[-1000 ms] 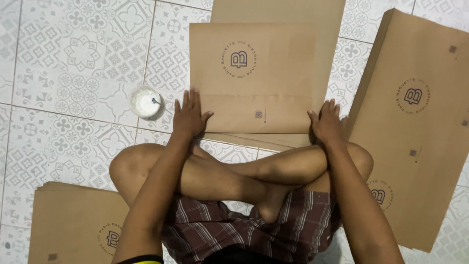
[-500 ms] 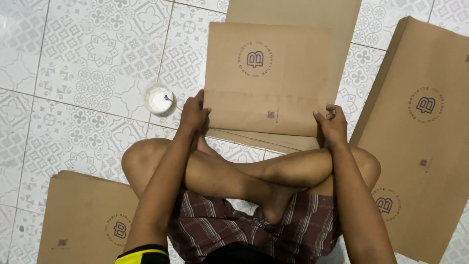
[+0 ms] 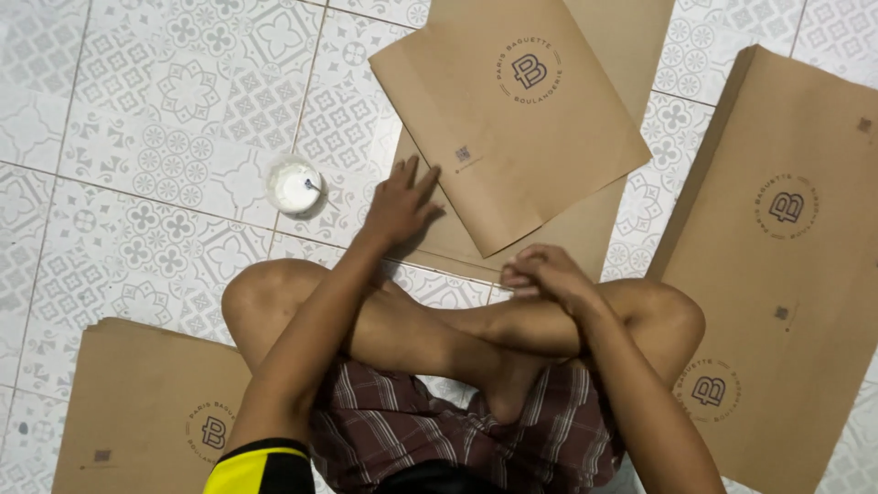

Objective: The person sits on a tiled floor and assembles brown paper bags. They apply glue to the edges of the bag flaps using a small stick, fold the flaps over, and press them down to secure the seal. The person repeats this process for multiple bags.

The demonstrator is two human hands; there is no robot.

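I see my left hand (image 3: 400, 203) spread flat, fingers splayed, pressing on the lower sheet (image 3: 585, 224) of brown paper just left of the centre of the frame; it grips nothing. The top sheet (image 3: 512, 119) lies tilted across that lower one in the upper middle, its near corner pointing toward my crossed legs. My right hand (image 3: 544, 274) sits loosely curled at my shin, lower centre, fingers bent together; I cannot tell whether it pinches anything. A small white cup (image 3: 294, 187) with a stick in it stands on the tiled floor (image 3: 137, 165), near the left hand. A stack (image 3: 791, 265) of brown sheets fills the right edge, and another pile (image 3: 151, 412) lies at the lower left.
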